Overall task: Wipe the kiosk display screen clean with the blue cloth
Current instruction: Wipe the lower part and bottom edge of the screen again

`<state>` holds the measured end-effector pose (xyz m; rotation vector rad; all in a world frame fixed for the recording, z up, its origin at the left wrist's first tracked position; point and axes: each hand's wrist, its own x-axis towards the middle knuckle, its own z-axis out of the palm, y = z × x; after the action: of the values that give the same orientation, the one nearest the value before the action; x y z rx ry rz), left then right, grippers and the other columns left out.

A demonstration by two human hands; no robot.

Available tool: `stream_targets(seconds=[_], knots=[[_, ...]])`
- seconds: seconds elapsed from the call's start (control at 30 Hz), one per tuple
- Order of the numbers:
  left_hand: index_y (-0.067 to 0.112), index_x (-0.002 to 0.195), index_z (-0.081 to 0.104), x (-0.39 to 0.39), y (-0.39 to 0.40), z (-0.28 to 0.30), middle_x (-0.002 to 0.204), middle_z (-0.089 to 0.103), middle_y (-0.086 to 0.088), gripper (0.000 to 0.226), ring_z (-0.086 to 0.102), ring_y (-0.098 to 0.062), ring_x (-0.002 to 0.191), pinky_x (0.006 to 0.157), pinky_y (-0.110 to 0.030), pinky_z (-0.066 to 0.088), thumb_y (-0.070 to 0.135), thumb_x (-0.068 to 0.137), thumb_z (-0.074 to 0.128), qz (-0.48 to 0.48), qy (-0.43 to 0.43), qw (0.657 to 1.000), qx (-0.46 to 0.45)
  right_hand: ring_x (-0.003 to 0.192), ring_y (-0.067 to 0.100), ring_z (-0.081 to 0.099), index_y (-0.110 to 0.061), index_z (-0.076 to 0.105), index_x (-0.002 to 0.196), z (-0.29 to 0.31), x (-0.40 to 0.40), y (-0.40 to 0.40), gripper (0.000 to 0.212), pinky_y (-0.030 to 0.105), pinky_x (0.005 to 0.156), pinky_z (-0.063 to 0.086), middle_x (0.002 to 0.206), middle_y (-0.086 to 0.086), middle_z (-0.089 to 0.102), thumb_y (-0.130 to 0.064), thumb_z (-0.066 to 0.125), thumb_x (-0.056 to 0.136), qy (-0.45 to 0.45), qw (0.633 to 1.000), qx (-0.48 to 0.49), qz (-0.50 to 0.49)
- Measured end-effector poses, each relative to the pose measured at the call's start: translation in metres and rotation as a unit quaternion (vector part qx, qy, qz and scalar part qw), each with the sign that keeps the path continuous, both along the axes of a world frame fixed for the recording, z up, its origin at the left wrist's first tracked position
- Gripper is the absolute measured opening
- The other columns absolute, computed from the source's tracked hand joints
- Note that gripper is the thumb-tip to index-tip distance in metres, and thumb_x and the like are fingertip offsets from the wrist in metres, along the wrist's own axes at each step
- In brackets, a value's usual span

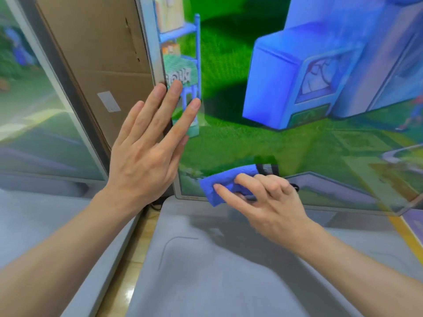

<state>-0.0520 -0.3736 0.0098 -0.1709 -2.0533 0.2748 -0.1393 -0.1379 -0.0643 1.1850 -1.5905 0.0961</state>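
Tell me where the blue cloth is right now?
The folded blue cloth is low in the head view, pinched by the right hand against the bottom edge of the lit kiosk display screen.

a folded blue cloth (225, 183) is pinched by the right hand (272, 197) and held against the lower left corner of the kiosk display screen (263, 92), where green grass and blue blocks are shown; the left hand (148, 145) is laid flat with straight fingers on the screen's left edge, beside a cardboard sheet (98, 53)
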Motion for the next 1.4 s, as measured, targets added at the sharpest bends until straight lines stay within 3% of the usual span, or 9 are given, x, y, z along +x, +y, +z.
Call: stream_targets(seconds=[0.17, 0.4, 0.53, 0.83, 0.97, 1.1, 1.2, 1.3, 1.4], knots=[[0.019, 0.154, 0.029, 0.002, -0.005, 0.006, 0.159, 0.019, -0.006, 0.057, 0.017, -0.021, 0.150, 0.119, -0.042, 0.023, 0.005, 0.101, 0.044, -0.032, -0.021, 0.999, -0.002, 0.093, 0.023, 0.043, -0.031, 0.060, 0.127, 0.014, 0.001, -0.004, 0.048, 0.035, 0.082, 0.034, 0.111, 0.000, 0.047, -0.002, 0.046, 0.092, 0.012, 0.990, -0.125, -0.062], [0.019, 0.154, 0.029, 0.005, -0.012, 0.010, 0.161, 0.022, -0.009, 0.065, 0.012, -0.021, 0.151, 0.121, -0.040, 0.017, -0.003, 0.094, 0.041, -0.053, -0.049, 0.997, -0.010, 0.091, 0.021, 0.045, -0.035, 0.072, 0.118, 0.013, 0.022, -0.069, 0.043, 0.034, 0.081, 0.033, 0.108, -0.001, 0.049, -0.007, 0.048, 0.095, 0.004, 0.981, -0.187, -0.061], [0.017, 0.154, 0.031, 0.004, -0.006, 0.009, 0.159, 0.018, -0.005, 0.064, 0.012, -0.020, 0.151, 0.121, -0.038, 0.015, -0.004, 0.093, 0.039, -0.046, -0.045, 0.998, -0.001, 0.095, 0.021, 0.045, -0.036, 0.073, 0.115, 0.000, 0.028, -0.083, 0.037, 0.034, 0.082, 0.034, 0.114, 0.000, 0.049, -0.012, 0.053, 0.095, -0.020, 0.986, -0.160, -0.046], [0.012, 0.151, 0.031, 0.005, 0.004, 0.006, 0.155, 0.021, -0.009, 0.057, 0.024, -0.033, 0.147, 0.120, -0.043, 0.022, -0.007, 0.097, 0.039, -0.047, -0.031, 0.998, 0.032, 0.098, 0.019, 0.046, -0.033, 0.071, 0.120, -0.032, 0.019, -0.043, 0.038, 0.031, 0.086, 0.037, 0.118, 0.000, 0.048, -0.015, 0.060, 0.088, -0.010, 1.000, 0.019, -0.012], [0.012, 0.151, 0.033, 0.007, 0.004, 0.007, 0.156, 0.021, -0.010, 0.058, 0.024, -0.033, 0.147, 0.120, -0.043, 0.022, -0.007, 0.097, 0.036, -0.042, -0.043, 0.998, 0.031, 0.094, 0.019, 0.045, -0.035, 0.072, 0.118, -0.023, 0.012, -0.029, 0.041, 0.031, 0.085, 0.036, 0.114, -0.001, 0.046, -0.011, 0.055, 0.090, 0.010, 0.999, -0.009, -0.030], [0.012, 0.152, 0.033, 0.009, 0.002, 0.010, 0.157, 0.019, -0.009, 0.057, 0.021, -0.031, 0.148, 0.121, -0.041, 0.018, -0.004, 0.097, 0.031, -0.035, -0.058, 0.998, 0.019, 0.090, 0.020, 0.043, -0.034, 0.066, 0.123, -0.004, 0.010, -0.037, 0.051, 0.032, 0.080, 0.031, 0.110, -0.002, 0.047, -0.002, 0.041, 0.092, 0.004, 0.993, -0.113, -0.038], [0.013, 0.152, 0.032, 0.009, 0.001, 0.010, 0.158, 0.020, -0.010, 0.057, 0.021, -0.032, 0.148, 0.121, -0.042, 0.019, -0.002, 0.097, 0.032, -0.033, -0.060, 0.998, 0.013, 0.090, 0.020, 0.042, -0.033, 0.059, 0.124, -0.004, 0.012, -0.047, 0.044, 0.033, 0.080, 0.030, 0.108, -0.002, 0.047, -0.004, 0.044, 0.095, 0.003, 0.985, -0.165, -0.046], [0.013, 0.153, 0.031, 0.007, 0.002, 0.007, 0.158, 0.021, -0.012, 0.056, 0.021, -0.033, 0.148, 0.120, -0.045, 0.021, -0.001, 0.098, 0.033, -0.032, -0.054, 0.998, 0.015, 0.091, 0.020, 0.043, -0.035, 0.059, 0.125, -0.020, 0.014, -0.050, 0.040, 0.033, 0.080, 0.031, 0.111, -0.002, 0.046, -0.009, 0.056, 0.094, 0.004, 0.988, -0.146, -0.043], [0.010, 0.152, 0.032, 0.006, 0.006, 0.004, 0.158, 0.025, -0.017, 0.059, 0.019, -0.035, 0.148, 0.120, -0.047, 0.022, -0.005, 0.095, 0.039, -0.030, -0.050, 0.998, 0.031, 0.095, 0.020, 0.043, -0.036, 0.065, 0.124, -0.041, 0.015, -0.042, 0.042, 0.032, 0.083, 0.033, 0.116, -0.001, 0.046, -0.013, 0.061, 0.089, -0.011, 0.998, -0.059, -0.030]])
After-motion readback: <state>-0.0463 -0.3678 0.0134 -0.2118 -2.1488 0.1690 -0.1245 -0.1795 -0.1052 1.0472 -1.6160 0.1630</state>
